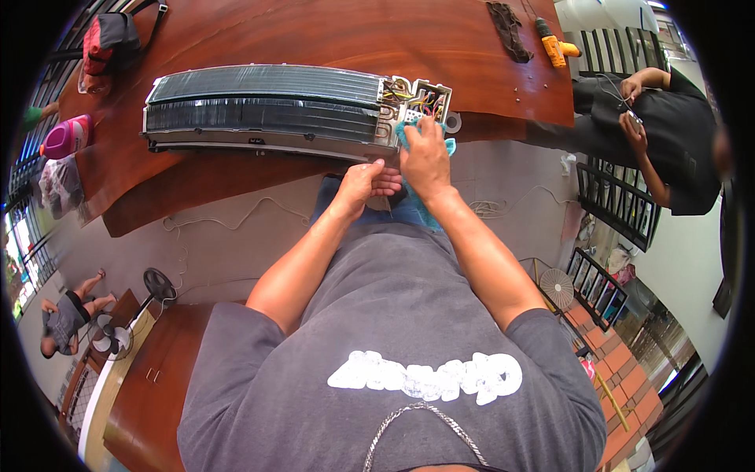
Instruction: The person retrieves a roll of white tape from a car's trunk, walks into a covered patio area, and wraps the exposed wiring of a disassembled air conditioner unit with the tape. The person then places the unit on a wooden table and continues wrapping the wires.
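A split air conditioner's indoor unit (263, 116), its cover off and dark fins bare, lies lengthwise along the near edge of the wooden table. Exposed coloured wires and copper pipe bends (384, 119) show at its right end. My right hand (426, 160) is closed on a teal cloth (403, 134), pressing it against that wired end. Part of the cloth hangs down below the hand. Just left of it, my left hand (366, 182) is held by the unit's lower front edge, fingers stretched out and nothing in them. Whether those fingertips touch the unit, I cannot tell.
On the far right of the table (330, 39) lie a yellow cordless drill (553, 51) and a dark cloth strip (510, 31). A red and black bag (106, 47) sits far left. A person in dark clothes (668, 134) is at the right, holding a small device. White cable (236, 216) crosses the floor.
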